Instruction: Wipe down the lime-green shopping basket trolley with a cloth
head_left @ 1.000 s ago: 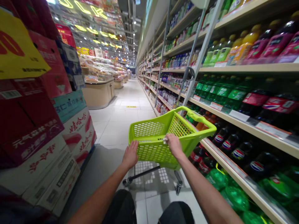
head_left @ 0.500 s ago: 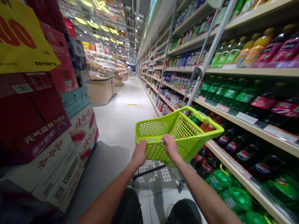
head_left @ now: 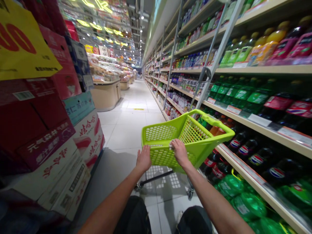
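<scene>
A lime-green shopping cart with perforated basket walls stands in front of me. At its near left corner, my left hand holds the rim, thumb side toward the basket. My right hand is closed on a crumpled whitish cloth or tissue, only a bit of which shows past the fingers. That hand is at the top edge of the cart's near side wall. A slanted mesh panel crosses the inside of the basket.
Drink shelves line the right side, close to the cart handle. Stacked drink cartons rise on the left under a yellow sign. A tiled aisle runs ahead past a rounded display counter.
My right hand has shifted very slightly up and right along the cart's edge with the cloth. My left hand stays at the corner. The view has tilted a little.
</scene>
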Demonstrator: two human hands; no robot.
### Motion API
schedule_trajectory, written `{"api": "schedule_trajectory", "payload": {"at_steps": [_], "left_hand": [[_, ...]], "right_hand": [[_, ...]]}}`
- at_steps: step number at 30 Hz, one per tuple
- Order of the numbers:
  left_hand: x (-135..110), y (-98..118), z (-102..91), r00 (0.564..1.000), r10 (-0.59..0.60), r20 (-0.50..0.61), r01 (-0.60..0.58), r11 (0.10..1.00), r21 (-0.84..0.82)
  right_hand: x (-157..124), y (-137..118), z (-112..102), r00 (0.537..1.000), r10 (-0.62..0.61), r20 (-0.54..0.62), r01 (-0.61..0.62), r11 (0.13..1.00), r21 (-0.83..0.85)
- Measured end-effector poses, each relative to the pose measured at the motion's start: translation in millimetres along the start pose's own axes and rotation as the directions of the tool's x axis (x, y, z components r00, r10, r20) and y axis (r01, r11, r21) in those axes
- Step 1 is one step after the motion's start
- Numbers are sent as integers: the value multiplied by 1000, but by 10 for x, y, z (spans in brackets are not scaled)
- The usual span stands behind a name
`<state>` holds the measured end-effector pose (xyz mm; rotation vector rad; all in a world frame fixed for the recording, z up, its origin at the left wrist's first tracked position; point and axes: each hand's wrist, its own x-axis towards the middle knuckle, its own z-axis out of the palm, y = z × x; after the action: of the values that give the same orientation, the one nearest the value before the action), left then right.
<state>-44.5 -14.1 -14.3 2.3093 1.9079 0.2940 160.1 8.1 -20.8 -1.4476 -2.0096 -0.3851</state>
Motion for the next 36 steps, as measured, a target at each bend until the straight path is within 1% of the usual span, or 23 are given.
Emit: {"api": "schedule_trajectory", "payload": {"at_steps": [3,4,5,6,8,10,11,12,14,17,19,20,22,24,25,26,27,28,29,31,33,34,36], "left_hand": [[15,136,31,998,63,-29,-61,995,84],[16,169,48,995,90,-33,-86,991,107],[17,191,65,993,111,-37,-106,986,125],[16,203,79,992,122,-41,-115,983,140],[18,210,98,990,130,-57,-119,980,162],[28,228,104,990,126,-67,-113,979,172],[36,250,105,991,119,-68,-106,979,173],[47,280,107,991,114,-67,-101,980,172],[68,352,111,992,110,-64,-98,981,169],[84,417,114,991,117,-58,-105,979,175],[78,404,106,991,126,-54,-114,976,184],[71,386,99,989,134,-54,-122,975,187],[52,348,88,988,142,-56,-130,974,187],[33,327,87,988,142,-55,-130,975,182],[25,326,92,989,140,-52,-129,975,180],[19,328,99,989,140,-51,-129,975,179],[15,331,108,989,142,-52,-130,975,178],[14,333,117,988,144,-58,-132,975,178],[14,332,124,987,149,-65,-135,975,179],[20,315,128,985,158,-75,-143,973,180],[27,285,117,983,167,-73,-152,971,184],[29,270,106,983,171,-71,-156,970,185],[26,245,82,982,174,-69,-158,970,185]], "right_hand": [[3,-187,114,994,-105,38,105,994,24],[3,-185,115,991,-123,47,123,992,15],[-2,-127,81,991,-123,51,123,992,-2],[-13,-15,10,993,-105,50,107,994,-26],[-48,324,-211,999,-28,21,30,995,-94],[-89,663,-439,997,64,-47,-71,982,-173],[-106,778,-515,993,93,-73,-106,974,-198],[-121,837,-550,990,106,-91,-123,969,-213],[-142,799,-502,994,72,-84,-88,974,-210],[-159,596,-314,998,-61,-13,58,983,-172],[-159,603,-302,996,-88,11,89,984,-157],[-152,681,-358,998,-70,2,70,985,-158],[-122,955,-564,999,6,-51,-14,985,-172],[-75,1264,-803,987,92,-133,-118,972,-202],[-53,1380,-894,974,136,-183,-175,961,-216],[-37,1451,-950,958,173,-229,-226,948,-226],[-32,1472,-966,942,202,-267,-266,936,-232],[-40,1448,-944,936,211,-282,-280,931,-235],[-60,1390,-893,945,191,-265,-256,937,-237],[-124,1244,-766,983,87,-163,-123,966,-226],[-186,1177,-707,997,-13,-81,-4,979,-203],[-204,1197,-725,997,-28,-74,12,980,-200],[-200,1328,-835,991,25,-131,-54,974,-221]]}}
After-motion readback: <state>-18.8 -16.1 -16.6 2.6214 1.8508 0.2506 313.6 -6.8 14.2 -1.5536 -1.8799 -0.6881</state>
